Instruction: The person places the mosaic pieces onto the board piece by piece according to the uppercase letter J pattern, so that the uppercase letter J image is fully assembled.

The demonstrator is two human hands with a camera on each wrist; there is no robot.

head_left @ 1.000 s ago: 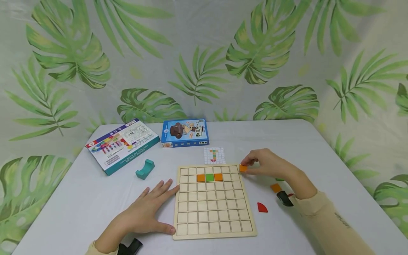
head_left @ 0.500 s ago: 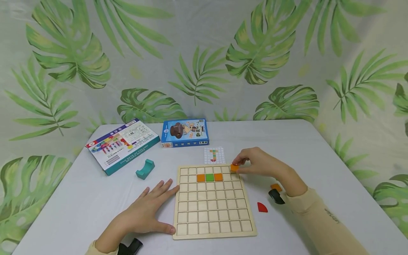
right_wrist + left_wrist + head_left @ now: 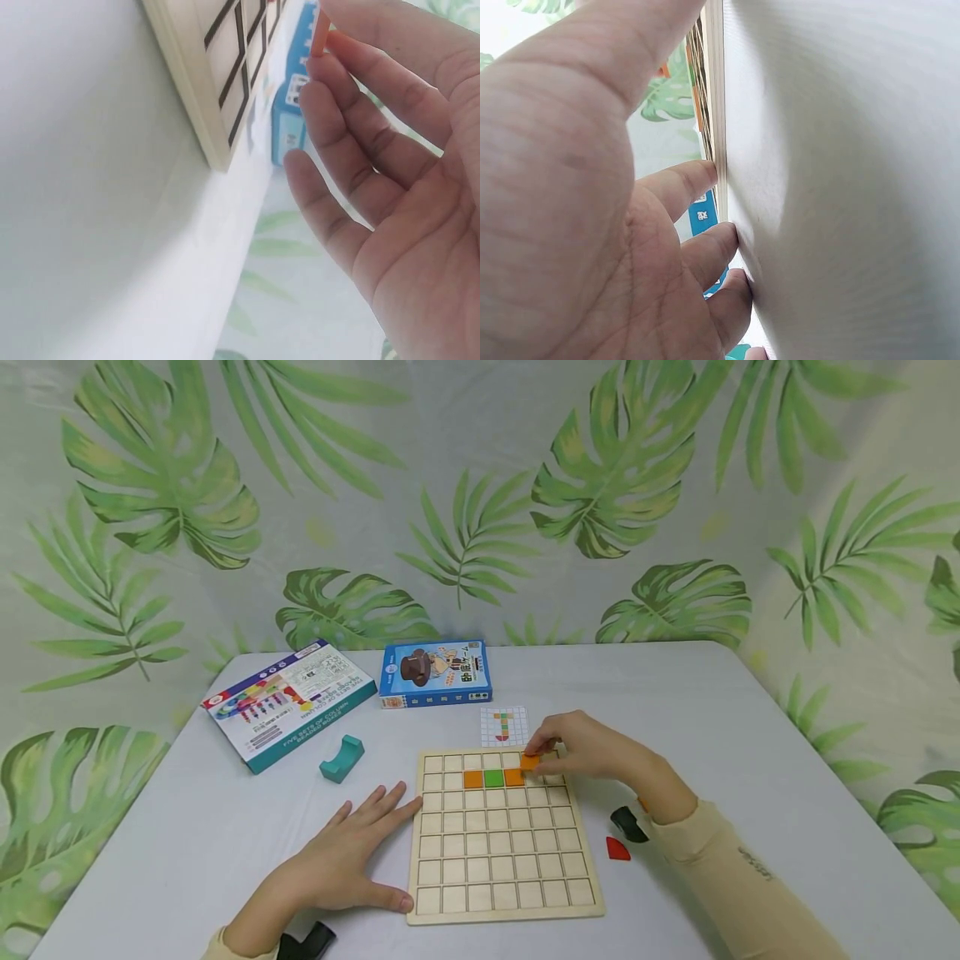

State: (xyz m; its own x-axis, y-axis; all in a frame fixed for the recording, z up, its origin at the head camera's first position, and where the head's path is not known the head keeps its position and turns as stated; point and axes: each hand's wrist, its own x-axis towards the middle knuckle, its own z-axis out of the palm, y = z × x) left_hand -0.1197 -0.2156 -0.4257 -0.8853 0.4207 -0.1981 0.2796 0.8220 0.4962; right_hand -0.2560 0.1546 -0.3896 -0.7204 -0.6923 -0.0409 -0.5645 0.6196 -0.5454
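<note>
In the head view, the right hand (image 3: 573, 745) pinches an orange tile (image 3: 529, 762) – plain, bright – over the pale wooden board's (image 3: 502, 843) far right part, near an orange-green-orange row (image 3: 493, 778). The left hand (image 3: 345, 856) lies spread along the board's left side. The left wrist view shows a fingertip (image 3: 706, 174) touching that edge. In the right wrist view, the tile appears edge-on, thin and flat.
</note>
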